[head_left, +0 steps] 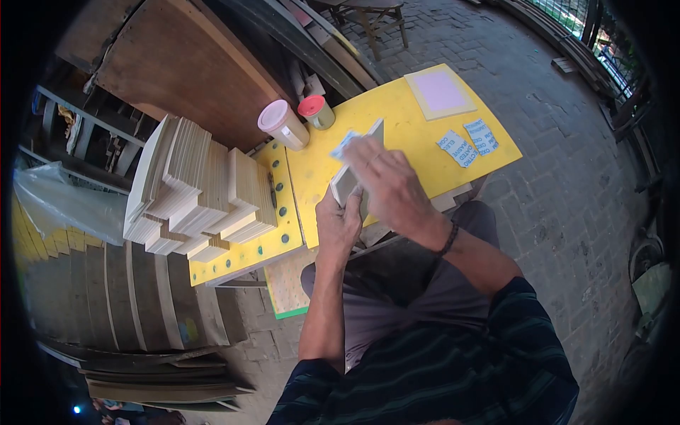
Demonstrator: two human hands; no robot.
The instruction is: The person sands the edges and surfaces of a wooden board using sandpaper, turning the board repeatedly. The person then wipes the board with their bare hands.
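A thin pale board (345,184) stands on edge, tilted, over the yellow table (319,205). My left hand (338,223) grips its near end, thumb on the face towards me. Slightly blurred, my right hand (386,180) is at the board's upper edge, its fingers closed on a piece of blue-and-white printed sandpaper (344,144). Two more printed sandpaper pieces, one (458,148) beside the other (482,137), lie on the table to the right.
Stacked pale boards (191,184) fill the table's left end. A pink-lidded container (285,126) and a red-lidded mug (316,113) stand behind the board. A pink-centred sheet (440,92) lies at the far right. Large wooden panels (177,64) lean behind.
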